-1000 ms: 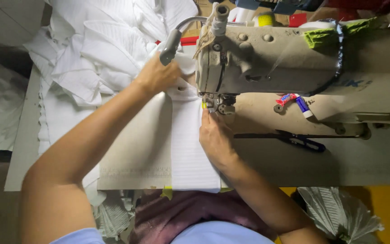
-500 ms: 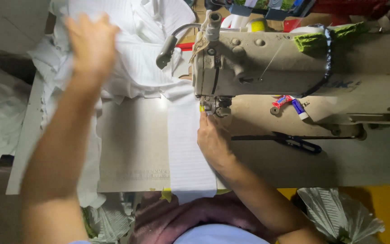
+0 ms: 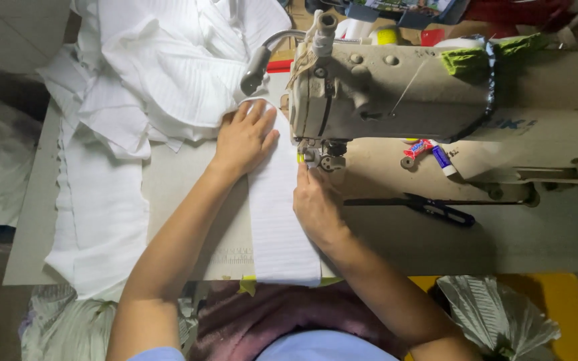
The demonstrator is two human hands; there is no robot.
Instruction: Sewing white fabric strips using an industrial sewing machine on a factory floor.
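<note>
White strip (image 3: 277, 220) of ribbed fabric lies flat on the counter (image 3: 188, 180), running from the near edge up to the presser foot (image 3: 321, 159) of the sewing machine (image 3: 396, 93). Left hand (image 3: 245, 137) rests palm down on the far end of the strip, fingers spread apart and flat, just left of the machine head. Right hand (image 3: 316, 204) lies on the right edge of the strip, just below the presser foot; its fingers are together and point toward the needle area, pressing the fabric, not clamped on it. A pile of white cloth (image 3: 148, 73) lies on the far left of the counter, touching the left hand's fingertips, and more white cloth (image 3: 98, 207) hangs down along the left side. Black scissors (image 3: 436, 207) lie on the counter to the right of the right hand, well apart from it. A small lamp (image 3: 255, 70) on a bent neck hangs above the left hand.
</note>
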